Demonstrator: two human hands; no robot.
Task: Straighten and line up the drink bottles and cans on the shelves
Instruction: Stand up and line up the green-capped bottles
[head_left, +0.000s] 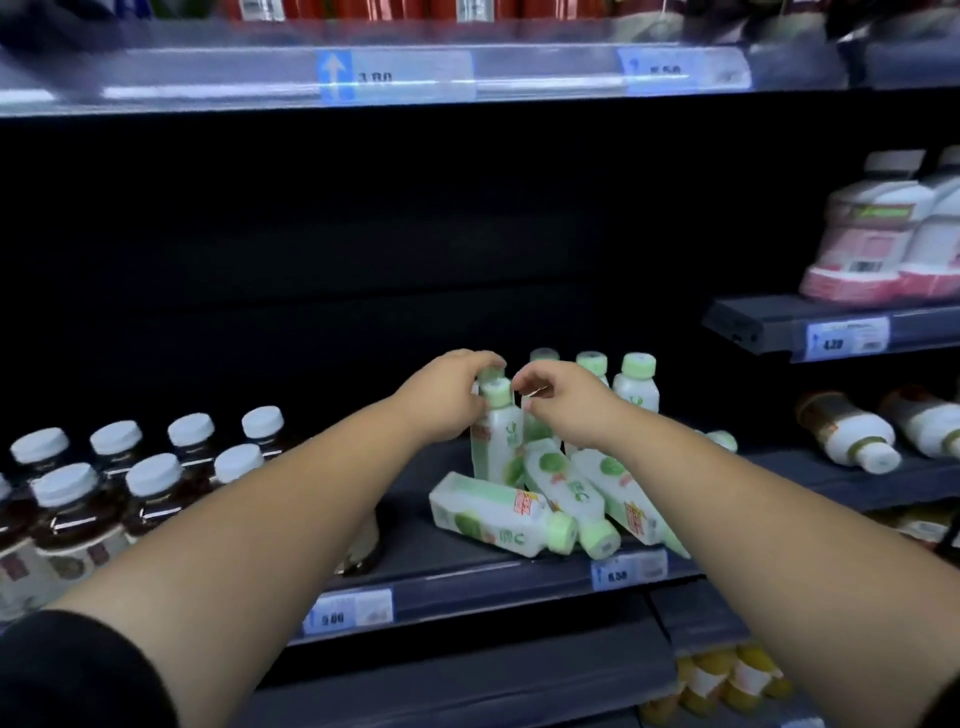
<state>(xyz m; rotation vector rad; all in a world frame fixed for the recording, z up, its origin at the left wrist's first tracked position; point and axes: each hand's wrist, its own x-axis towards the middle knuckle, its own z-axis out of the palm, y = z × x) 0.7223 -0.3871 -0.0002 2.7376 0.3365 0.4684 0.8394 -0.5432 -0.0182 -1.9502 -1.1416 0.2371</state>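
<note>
Several white drink bottles with green caps crowd the middle shelf (467, 577). My left hand (454, 397) grips the cap and neck of one upright bottle (496, 441). Just to its right, my right hand (563, 402) curls its fingers and thumb over the top of a second upright bottle (537, 428), whose cap is hidden by the hand. In front of them three bottles lie fallen: one on its side (493, 512), two leaning against each other (566, 491) (623, 499). Three more stand upright behind (636, 384).
Dark drink bottles with white caps (156, 478) stand in rows at the left, under my left forearm. Brown-and-white bottles (852, 436) lie tipped at the right. White bottles with pink labels (872, 244) stand on a higher right shelf. Orange bottles (727, 680) sit below.
</note>
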